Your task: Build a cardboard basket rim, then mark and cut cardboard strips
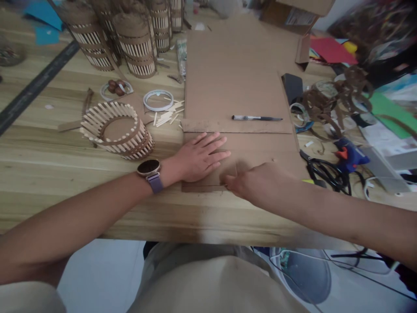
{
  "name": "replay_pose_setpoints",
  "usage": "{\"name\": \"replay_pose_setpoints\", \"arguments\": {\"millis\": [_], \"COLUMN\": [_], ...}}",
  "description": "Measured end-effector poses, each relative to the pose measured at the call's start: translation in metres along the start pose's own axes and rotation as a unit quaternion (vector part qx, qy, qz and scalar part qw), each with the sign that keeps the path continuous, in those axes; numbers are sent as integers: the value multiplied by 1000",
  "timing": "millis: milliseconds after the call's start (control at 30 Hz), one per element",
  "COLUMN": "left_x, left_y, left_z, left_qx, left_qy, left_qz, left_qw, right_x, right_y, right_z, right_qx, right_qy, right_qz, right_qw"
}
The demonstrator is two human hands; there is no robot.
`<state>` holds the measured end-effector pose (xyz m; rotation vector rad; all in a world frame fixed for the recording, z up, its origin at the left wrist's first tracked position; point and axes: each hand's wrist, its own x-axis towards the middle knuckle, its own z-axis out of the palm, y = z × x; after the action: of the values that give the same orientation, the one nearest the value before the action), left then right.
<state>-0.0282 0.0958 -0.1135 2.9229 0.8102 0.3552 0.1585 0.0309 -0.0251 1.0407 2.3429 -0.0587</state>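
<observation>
A large sheet of brown cardboard [234, 78] lies flat on the wooden table, with a fold line or cut line across its near part. My left hand [203, 158] rests on the cardboard with its fingers spread. Close to the sheet's near edge, my right hand [249, 179] is closed, fingertips down at the board; what it grips, if anything, is hidden. A black-and-clear pen [257, 118] lies across the cardboard beyond both hands. Left of the sheet stands a round basket of wooden sticks and brown strips [119, 130], open at the top.
Several stick-covered cylinders [135, 43] stand at the back left. A tape roll [158, 100] and loose sticks [167, 114] lie beside the sheet. To the right are a blue glue gun [350, 154], black cable [325, 169] and tangled brown strips [335, 100]. A cardboard box [293, 15] stands behind.
</observation>
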Motion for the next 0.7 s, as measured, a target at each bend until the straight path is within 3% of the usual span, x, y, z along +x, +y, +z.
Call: {"name": "replay_pose_setpoints", "arguments": {"millis": [133,233,433,533,700], "left_x": [0,-1,-1,0,1], "left_y": [-7,-10,-10,-10,-10], "left_z": [-1,-1,-1,-2,-3], "left_qx": [-2,0,7,10,8], "left_qy": [-12,-13,-16,-25,-23], "left_qz": [16,27,32,35,36], "left_qw": [1000,1000,999,999,999], "right_x": [-11,-8,23,36,37], "right_y": [29,34,-16,-34,-35], "right_z": [9,0,-18,-16,-14], "right_qx": [10,55,-7,-24,-39], "right_qy": [-69,-50,54,60,34], "right_qz": [-2,-8,-50,-70,-48], "right_qw": [998,997,997,995,998]}}
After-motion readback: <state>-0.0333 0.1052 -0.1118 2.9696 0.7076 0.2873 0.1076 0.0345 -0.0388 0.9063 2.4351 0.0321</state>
